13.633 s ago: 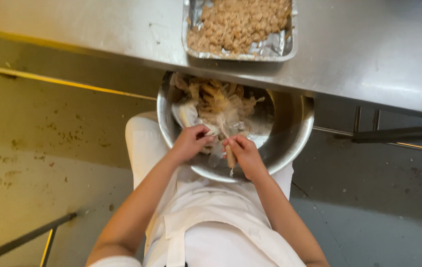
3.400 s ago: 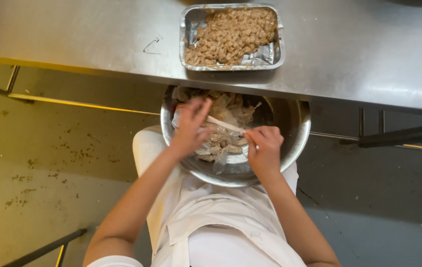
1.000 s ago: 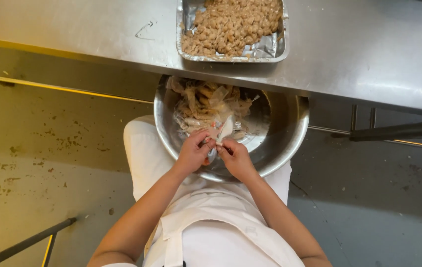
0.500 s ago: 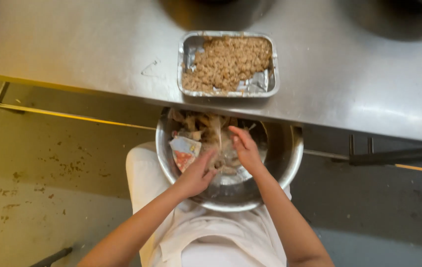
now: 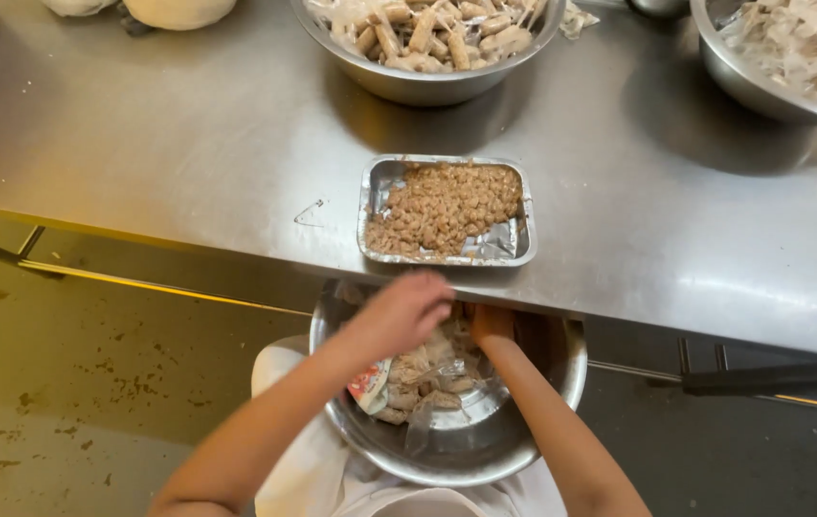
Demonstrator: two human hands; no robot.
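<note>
A steel bowl [image 5: 447,467] rests on my lap below the table edge. It holds small brown wrapped pieces [image 5: 418,383], clear wrappers and a red-and-white packet [image 5: 370,383]. My left hand [image 5: 399,311] is blurred above the bowl's far side, fingers curled, just under the table edge. My right hand [image 5: 492,324] reaches into the bowl's far part, its fingers hidden by the table edge. On the table just beyond my hands sits a foil tray [image 5: 371,206] filled with small brown chunks [image 5: 447,206].
The steel table [image 5: 188,144] spans the view. At its back stand a steel bowl [image 5: 418,88] of wrapped brown sticks and a second bowl [image 5: 743,81] of pale wrappers on the right. Pale round lumps [image 5: 179,10] lie top left. A stained floor [image 5: 73,383] is on my left.
The view has tilted up and now shows more of the table and two back bowls. Both hands moved from the bowl's near side to its far side; the left hand rose toward the tray.
</note>
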